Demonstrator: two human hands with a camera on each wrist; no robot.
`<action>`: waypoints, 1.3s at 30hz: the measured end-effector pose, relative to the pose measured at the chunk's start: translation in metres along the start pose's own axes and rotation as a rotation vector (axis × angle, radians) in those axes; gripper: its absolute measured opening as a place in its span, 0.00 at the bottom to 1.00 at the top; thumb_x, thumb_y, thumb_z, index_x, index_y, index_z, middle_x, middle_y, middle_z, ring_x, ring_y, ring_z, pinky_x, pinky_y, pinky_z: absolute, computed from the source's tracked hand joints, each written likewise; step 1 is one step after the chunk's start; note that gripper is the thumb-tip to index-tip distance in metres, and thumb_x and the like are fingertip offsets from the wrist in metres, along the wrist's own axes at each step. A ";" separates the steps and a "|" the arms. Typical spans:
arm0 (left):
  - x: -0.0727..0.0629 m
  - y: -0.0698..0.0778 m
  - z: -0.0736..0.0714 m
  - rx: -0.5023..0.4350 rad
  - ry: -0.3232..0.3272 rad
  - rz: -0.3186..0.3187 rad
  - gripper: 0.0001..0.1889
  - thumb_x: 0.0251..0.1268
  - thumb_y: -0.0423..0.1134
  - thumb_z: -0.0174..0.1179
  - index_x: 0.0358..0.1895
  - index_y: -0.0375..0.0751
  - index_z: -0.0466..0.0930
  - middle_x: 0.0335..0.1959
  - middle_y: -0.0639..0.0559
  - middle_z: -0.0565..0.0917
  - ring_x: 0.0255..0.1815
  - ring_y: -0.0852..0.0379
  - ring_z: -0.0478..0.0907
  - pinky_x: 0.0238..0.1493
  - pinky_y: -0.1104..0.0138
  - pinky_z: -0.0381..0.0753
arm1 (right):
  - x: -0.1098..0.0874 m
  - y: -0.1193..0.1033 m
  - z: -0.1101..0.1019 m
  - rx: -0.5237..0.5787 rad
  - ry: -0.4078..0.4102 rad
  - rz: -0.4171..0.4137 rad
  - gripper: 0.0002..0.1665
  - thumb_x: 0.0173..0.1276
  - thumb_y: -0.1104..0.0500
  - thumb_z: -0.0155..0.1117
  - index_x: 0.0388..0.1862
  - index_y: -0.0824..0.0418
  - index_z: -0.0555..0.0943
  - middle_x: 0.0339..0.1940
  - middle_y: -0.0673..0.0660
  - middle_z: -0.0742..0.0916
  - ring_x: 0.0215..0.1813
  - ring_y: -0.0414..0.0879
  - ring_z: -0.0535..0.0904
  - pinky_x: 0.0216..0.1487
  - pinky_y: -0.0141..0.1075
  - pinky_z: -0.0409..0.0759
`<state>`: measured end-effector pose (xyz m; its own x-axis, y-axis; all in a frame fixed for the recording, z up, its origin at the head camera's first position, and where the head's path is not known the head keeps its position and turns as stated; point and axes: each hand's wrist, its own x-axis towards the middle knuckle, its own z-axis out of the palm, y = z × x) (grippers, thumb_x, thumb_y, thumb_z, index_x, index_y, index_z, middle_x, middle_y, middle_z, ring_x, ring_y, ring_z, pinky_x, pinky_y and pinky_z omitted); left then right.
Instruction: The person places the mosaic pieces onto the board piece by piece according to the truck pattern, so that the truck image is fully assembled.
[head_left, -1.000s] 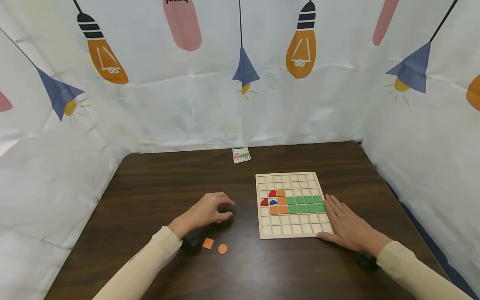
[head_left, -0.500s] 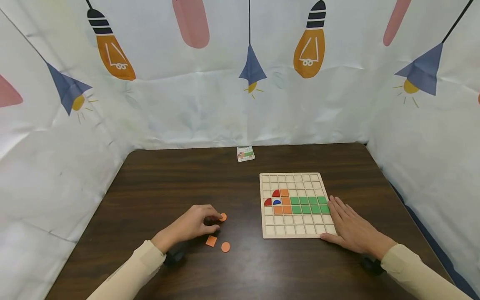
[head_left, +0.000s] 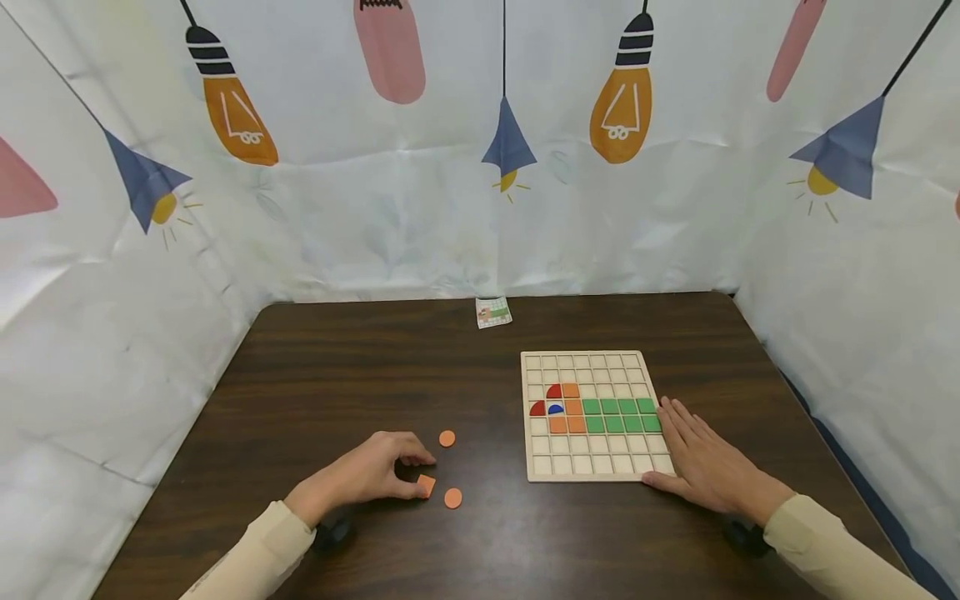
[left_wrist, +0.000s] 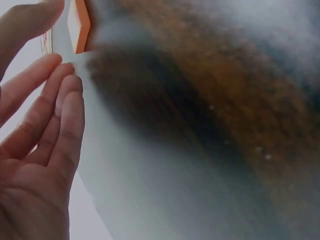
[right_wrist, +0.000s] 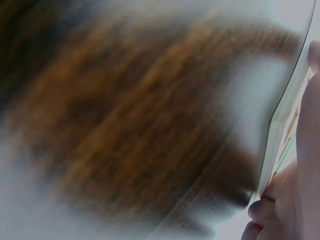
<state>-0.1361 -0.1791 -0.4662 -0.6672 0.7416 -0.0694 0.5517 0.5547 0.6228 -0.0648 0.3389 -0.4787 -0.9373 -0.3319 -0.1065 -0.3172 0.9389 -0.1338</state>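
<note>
My left hand (head_left: 369, 473) is low over the table beside an orange square tile (head_left: 427, 486), its thumb tip at the tile's edge. In the left wrist view the thumb and fingers (left_wrist: 70, 112) stand apart, and the orange tile (left_wrist: 79, 26) lies beyond them. Whether the thumb touches it I cannot tell. Two orange round tiles lie nearby, one farther back (head_left: 447, 438) and one nearer (head_left: 453, 498). My right hand (head_left: 708, 462) rests flat with straight fingers against the right edge of a wooden grid board (head_left: 551, 465). Green, orange, red and blue tiles sit in the board's cells.
A small printed card (head_left: 493, 312) lies at the back edge of the dark wooden table (head_left: 360, 358). White cloth (head_left: 375, 217) with lamp and bulb prints hangs behind the table and at both sides.
My left hand has moved left and toward me, away from the farther round tile to the square one. My right hand stays at the board. The head view has shifted slightly.
</note>
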 end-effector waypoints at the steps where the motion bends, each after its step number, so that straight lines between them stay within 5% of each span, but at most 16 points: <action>1: -0.001 -0.001 0.001 -0.004 -0.013 0.004 0.17 0.63 0.48 0.73 0.52 0.48 0.89 0.48 0.61 0.88 0.46 0.66 0.84 0.48 0.69 0.86 | 0.000 0.000 0.000 -0.001 -0.001 0.000 0.64 0.71 0.25 0.55 0.83 0.72 0.54 0.84 0.73 0.59 0.84 0.70 0.57 0.78 0.64 0.63; 17: 0.004 -0.001 0.002 -0.010 -0.071 0.029 0.10 0.66 0.40 0.70 0.49 0.52 0.90 0.45 0.62 0.87 0.43 0.70 0.81 0.46 0.71 0.86 | -0.001 0.002 0.001 -0.003 0.019 -0.002 0.64 0.71 0.25 0.54 0.83 0.72 0.54 0.84 0.73 0.59 0.84 0.70 0.57 0.78 0.64 0.64; 25: 0.008 -0.001 0.005 0.014 -0.039 0.069 0.07 0.64 0.38 0.71 0.45 0.52 0.89 0.42 0.62 0.86 0.39 0.70 0.79 0.43 0.72 0.85 | -0.001 0.002 0.002 0.004 0.027 -0.007 0.64 0.71 0.24 0.54 0.83 0.72 0.54 0.84 0.73 0.60 0.84 0.70 0.57 0.77 0.64 0.65; 39: 0.036 0.008 0.006 -0.022 -0.016 0.070 0.08 0.64 0.40 0.71 0.44 0.55 0.88 0.42 0.64 0.85 0.42 0.67 0.82 0.47 0.70 0.86 | -0.001 0.003 0.003 0.014 0.017 0.010 0.64 0.71 0.24 0.53 0.83 0.72 0.54 0.84 0.72 0.59 0.84 0.69 0.56 0.78 0.64 0.64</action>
<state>-0.1523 -0.1453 -0.4687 -0.6193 0.7843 -0.0370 0.5858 0.4930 0.6432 -0.0646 0.3418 -0.4818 -0.9426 -0.3211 -0.0915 -0.3062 0.9406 -0.1466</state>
